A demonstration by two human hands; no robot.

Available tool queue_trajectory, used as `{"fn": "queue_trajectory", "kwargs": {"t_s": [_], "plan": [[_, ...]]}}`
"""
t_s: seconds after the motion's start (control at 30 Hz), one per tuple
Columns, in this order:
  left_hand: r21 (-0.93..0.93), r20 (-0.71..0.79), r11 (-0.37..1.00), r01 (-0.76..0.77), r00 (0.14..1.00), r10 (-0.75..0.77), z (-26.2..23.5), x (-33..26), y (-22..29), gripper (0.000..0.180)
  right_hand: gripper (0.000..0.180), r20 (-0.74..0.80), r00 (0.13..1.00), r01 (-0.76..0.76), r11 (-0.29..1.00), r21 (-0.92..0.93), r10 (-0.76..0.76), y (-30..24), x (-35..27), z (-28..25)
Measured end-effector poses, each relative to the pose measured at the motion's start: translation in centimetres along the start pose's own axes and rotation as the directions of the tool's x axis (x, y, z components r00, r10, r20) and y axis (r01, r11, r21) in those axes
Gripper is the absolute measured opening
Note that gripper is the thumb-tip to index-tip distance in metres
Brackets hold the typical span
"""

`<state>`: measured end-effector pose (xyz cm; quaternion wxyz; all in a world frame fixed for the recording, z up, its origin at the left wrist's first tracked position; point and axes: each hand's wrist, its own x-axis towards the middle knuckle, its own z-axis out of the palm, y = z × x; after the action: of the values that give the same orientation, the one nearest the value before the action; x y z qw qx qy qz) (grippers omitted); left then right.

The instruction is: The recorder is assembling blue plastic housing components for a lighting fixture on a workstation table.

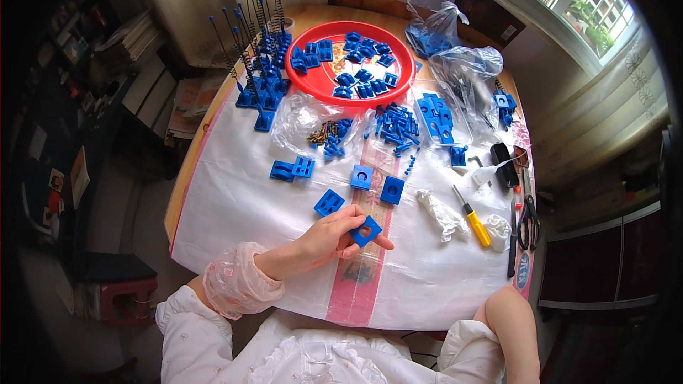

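Observation:
My left hand (334, 236) holds a small square blue plastic part with a round hole (366, 231) just above the white sheet, near the table's front. Only my right forearm (511, 331) shows at the lower right; the right hand itself is out of view. Close beyond my left hand lie three similar blue parts (329, 202), (361, 177), (392, 190). A screwdriver with a yellow handle (474, 217) rests to the right of them.
A red round tray (302, 75) holding several blue parts stands at the back. Left of it stand blue bases with springs on rods (260, 64). Plastic bags of parts (455, 64), loose blue pieces (398, 128), scissors (528, 224) and a crumpled glove (442, 215) lie on the white sheet (242, 206).

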<state>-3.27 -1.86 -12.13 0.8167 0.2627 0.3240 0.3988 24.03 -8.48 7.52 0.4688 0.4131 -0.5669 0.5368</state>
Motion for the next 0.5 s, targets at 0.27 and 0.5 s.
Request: {"fn": "queue_trajectory", "kwargs": {"t_s": [0.27,0.5], "plan": [[-0.052,0.063,0.997,-0.05,0.997,0.053,-0.6,-0.1,-0.1,0.033,0.044,0.217,0.976,0.101,0.95,-0.296,-0.036,-0.4,-1.5,-0.2],[-0.068,0.102,0.996,-0.058,0.993,0.065,-0.3,-0.3,0.0,0.049,0.043,0.197,0.979,0.08,0.993,-0.084,-0.062,-0.2,-2.0,-0.9]]}}
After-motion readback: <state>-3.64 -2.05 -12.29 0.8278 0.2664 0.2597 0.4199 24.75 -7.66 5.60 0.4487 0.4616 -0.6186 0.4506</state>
